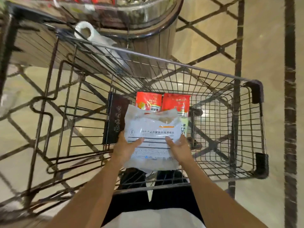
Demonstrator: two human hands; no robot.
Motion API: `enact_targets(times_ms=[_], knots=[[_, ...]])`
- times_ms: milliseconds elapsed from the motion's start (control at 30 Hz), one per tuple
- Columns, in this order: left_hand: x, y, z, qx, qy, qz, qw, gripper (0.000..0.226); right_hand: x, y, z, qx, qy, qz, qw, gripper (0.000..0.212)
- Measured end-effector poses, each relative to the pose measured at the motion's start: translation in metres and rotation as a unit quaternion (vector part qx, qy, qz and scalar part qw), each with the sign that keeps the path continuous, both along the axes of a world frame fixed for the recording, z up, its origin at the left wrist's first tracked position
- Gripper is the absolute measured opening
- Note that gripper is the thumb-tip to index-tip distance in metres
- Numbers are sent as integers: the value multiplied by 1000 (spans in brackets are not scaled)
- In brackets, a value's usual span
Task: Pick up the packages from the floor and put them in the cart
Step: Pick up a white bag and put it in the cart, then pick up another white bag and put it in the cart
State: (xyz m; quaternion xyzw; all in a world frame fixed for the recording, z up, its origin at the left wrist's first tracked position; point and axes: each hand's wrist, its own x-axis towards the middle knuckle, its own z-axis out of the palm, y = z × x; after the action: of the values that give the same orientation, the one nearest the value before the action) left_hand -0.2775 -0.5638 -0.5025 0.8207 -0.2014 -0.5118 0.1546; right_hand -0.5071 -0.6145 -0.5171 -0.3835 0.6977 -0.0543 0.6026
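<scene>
Both my forearms reach forward over the near rim of the wire cart (194,64). My left hand (125,148) grips the left edge of a white plastic package (152,137), thumb laid across its printed face and the other fingers tucked underneath. My right hand (178,148) holds the right edge the same way, thumb on top, fingers curled under it. Between them the package hangs flat above the cart's basket, toward the near side, its far end puckered and lifted. Past that far end, two red packets (162,102) lie side by side on the basket floor against the far wall, partly covered by the white package. Just right of them a pale green item shows a sliver; I think it is another packet, but blur hides most of it. Outside the cart's far left corner a roll of clear plastic bags (85,31) sits beside a round metal stand (148,22).
</scene>
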Motion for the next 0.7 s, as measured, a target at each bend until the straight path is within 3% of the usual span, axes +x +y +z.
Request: enact_targets(times_ms=[100, 233, 333, 433, 567, 700], knots=[[-11, -5, 14, 10, -34, -3, 999, 101, -5, -5, -6, -7, 8, 12, 1000, 91], [-21, -9, 47, -39, -137, -66, 988, 88, -3, -6, 12, -79, 24, 22, 996, 118], [-15, -15, 79, -71, -228, -155, 959, 75, 2, -16, 35, -148, 65, 91, 983, 109], [1, -22, 114, -71, -313, -202, 925, 83, 15, -40, 69, -230, 101, 188, 950, 101], [42, -21, 173, -107, -393, -179, 896, 86, 58, -75, 119, -295, 85, 265, 914, 99], [110, -1, 246, -165, -489, -133, 846, 88, 137, -98, 198, -393, 64, 340, 852, 101]])
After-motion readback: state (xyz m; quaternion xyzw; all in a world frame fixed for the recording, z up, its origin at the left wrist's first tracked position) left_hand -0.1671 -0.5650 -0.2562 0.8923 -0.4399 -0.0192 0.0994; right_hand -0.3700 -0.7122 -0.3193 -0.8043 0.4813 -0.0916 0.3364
